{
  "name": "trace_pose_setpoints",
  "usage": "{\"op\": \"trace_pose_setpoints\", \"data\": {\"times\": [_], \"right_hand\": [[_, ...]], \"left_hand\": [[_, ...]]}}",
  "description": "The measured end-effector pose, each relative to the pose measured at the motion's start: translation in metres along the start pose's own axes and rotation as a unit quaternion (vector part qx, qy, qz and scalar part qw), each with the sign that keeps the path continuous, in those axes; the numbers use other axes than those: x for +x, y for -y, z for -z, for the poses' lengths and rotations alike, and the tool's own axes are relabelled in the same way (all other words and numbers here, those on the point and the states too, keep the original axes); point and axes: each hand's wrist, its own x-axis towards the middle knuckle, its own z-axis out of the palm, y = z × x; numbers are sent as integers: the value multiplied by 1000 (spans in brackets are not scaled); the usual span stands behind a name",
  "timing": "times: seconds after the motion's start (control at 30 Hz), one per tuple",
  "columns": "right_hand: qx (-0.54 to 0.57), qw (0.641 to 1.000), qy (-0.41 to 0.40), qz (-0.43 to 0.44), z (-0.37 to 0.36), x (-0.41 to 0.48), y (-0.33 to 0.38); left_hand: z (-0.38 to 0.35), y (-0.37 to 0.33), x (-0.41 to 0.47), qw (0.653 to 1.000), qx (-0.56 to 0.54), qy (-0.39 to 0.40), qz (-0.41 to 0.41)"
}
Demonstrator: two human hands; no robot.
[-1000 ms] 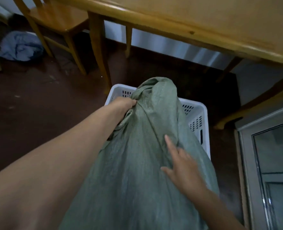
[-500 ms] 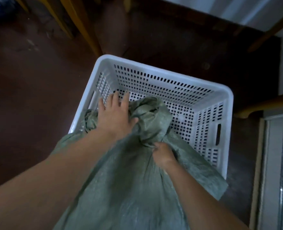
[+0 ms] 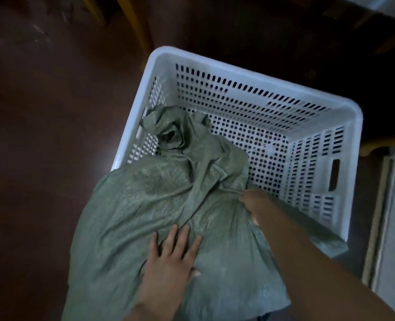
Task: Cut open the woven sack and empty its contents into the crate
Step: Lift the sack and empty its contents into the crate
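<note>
To tip cleanly, raise the tail of the grey-green woven sack (image 3: pixel 145 205) so its mouth, ahead of both hands inside the white perforated plastic crate (image 3: pixel 164 63), pours below the rim, the left hand (image 3: pixel 171 258) lying flat with fingers spread on it, the right hand (image 3: pixel 252 205) seemingly pinching a fold.

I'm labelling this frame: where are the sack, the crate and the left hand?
sack (image 3: pixel 145 205), head view, wrinkled middle.
crate (image 3: pixel 261 81), head view, far rim.
left hand (image 3: pixel 168 258), head view, back of hand.
</note>
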Motion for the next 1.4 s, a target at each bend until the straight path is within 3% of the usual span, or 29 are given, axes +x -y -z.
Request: {"op": "trace_pose_setpoints", "data": {"times": [0.1, 0.17, 0.33, 0.4, 0.5, 0.57, 0.67, 0.77, 0.83, 0.97, 1.03, 1.13, 1.2, 1.27, 1.4], "right_hand": [[22, 1000, -15, 7, 1, -19, 4], [61, 998, -18, 19, 4, -36, 4], [11, 989, -39, 145, 31, -86, -5], [5, 976, -95, 196, 54, -112, -16], [55, 930, -239, 275, 92, -163, -47], [93, 907, -279, 303, 109, -202, -68], [74, 898, -252, 354, 109, -243, -89], [-114, 887, -261, 364, 74, -238, -107], [-218, 887, -231, 337, 48, -214, -107], [-304, 919, -93, 233, 35, -150, -80], [-313, 921, -59, 225, 40, -127, -63], [-307, 897, -131, 291, 41, -110, -44], [-312, 896, -129, 288, 44, -109, -31], [-302, 909, -77, 275, 44, -115, -23], [-347, 885, -7, 309, 23, -146, -39]], "left_hand": [[5, 1, -2, 999, -30, -10, -16], [10, 0, -10, 995, -49, -76, -50], [83, -16, -31, 979, -139, -121, -89], [128, -20, -32, 974, -166, -122, -95], [201, -26, -18, 963, -215, -132, -91], [244, -35, 9, 950, -261, -160, -63], [290, -47, 64, 916, -380, -129, 17], [307, -50, 122, 889, -427, -135, 99], [301, -49, 152, 883, -431, -137, 128], [279, -45, 177, 895, -393, -122, 175], [264, -43, 177, 917, -333, -98, 194], [240, -41, 171, 920, -313, -101, 212], [225, -37, 169, 904, -332, -129, 238], [215, -32, 169, 881, -360, -143, 273], [213, -31, 172, 850, -408, -162, 292]]}}
